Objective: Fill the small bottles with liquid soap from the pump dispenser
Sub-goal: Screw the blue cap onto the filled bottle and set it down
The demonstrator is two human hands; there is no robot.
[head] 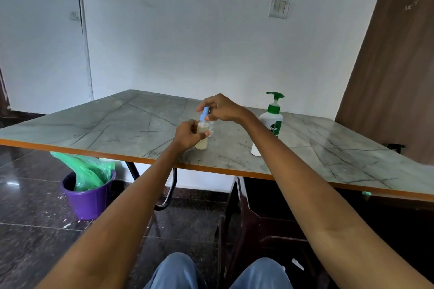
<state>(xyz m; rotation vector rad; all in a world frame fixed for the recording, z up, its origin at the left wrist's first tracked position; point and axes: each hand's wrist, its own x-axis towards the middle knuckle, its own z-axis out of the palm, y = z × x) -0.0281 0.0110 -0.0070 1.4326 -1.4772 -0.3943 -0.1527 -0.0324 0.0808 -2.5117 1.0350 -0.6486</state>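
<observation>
Left hand gripping translucent cylindrical bottle near marbled table's front edge, right hand pinching its blue cap.

Left hand grips a small clear plastic bottle of pale liquid; right hand pinches its blue cap. White green-pump soap dispenser at 3 o'clock on grey marble-patterned table.
</observation>
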